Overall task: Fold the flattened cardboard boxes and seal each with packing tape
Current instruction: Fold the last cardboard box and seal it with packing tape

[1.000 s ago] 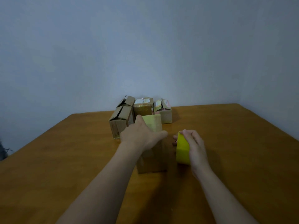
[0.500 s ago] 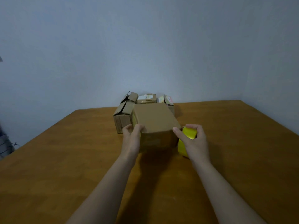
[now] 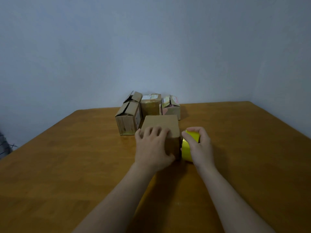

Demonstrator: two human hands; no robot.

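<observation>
Brown cardboard, matte and a bit scuffed: the box is standing squared up near the middle of the tabletop. Its top face is lying closed and plain, with no tape strip showing on it. Left hand is gripping it, fingers curling over the near top edge and thumb pressing on the front face. Right hand is clenching round the tape, a glossy yellow roll held on edge and touching the box's right side. Cannot tell if a strip is being pulled off.

Progress, judging: this box is looking fully folded, and sealing is the step in hand, barely begun. Three back boxes are bunching just behind it by the wall, all standing upright. The leftmost has flaps sticking up and probably needs closing and taping. The other two are carrying pale labels and are looking shut, but tape on them is too small to tell. No flat cardboard is showing, so folding may be nearly over.

Tabletop is smooth orange-brown wood with a slight sheen. Box edges are looking crisp and the walls stiff.
</observation>
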